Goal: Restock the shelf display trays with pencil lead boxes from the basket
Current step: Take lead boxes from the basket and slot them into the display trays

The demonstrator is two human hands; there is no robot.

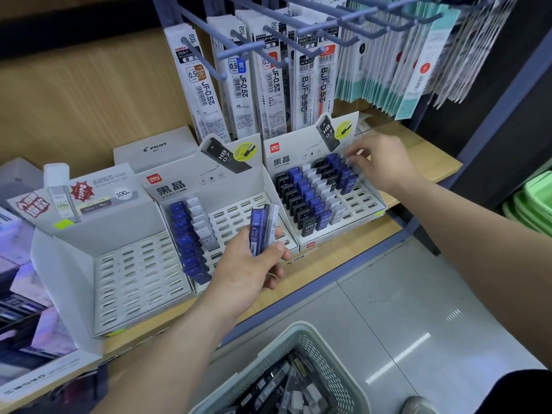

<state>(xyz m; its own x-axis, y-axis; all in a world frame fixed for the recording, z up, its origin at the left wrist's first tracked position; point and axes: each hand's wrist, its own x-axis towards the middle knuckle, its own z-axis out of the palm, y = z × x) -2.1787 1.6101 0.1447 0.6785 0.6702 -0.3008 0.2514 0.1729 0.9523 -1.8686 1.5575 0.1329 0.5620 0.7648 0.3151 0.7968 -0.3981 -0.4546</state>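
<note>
Gripping a few boxes upright in the left hand — fingers and thumb clamped round them — just in front of the middle tray, itself carrying blue and white rows down its left side. Reaching the right hand into the back right corner of the right tray, fingertips curled down onto the boxes standing there — pinching one or only touching, not possible to tell. Standing over the basket below the shelf, with loose boxes in it.
</note>
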